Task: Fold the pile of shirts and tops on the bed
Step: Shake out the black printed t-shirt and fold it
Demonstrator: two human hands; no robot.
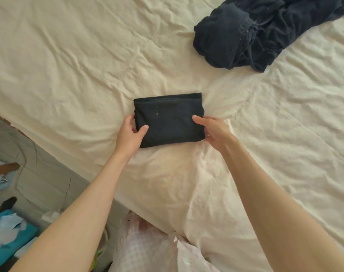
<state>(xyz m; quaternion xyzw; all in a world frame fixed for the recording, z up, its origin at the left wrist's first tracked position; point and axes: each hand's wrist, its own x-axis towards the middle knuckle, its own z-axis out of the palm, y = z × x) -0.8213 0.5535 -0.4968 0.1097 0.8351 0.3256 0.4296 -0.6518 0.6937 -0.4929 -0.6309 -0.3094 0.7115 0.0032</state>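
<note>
Your left hand (131,132) and right hand (210,130) each pinch an end of the folded black top (168,119), thumbs on top, fingers curled beneath. It lies mid-bed (69,65); the unfolded dark pile (255,34) sits far right.

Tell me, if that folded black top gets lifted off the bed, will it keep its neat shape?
Probably not unaided. The folded black top is soft layered cloth, so it would likely sag unless the left hand and right hand support both ends. It looks light and unlikely to slip.
</note>
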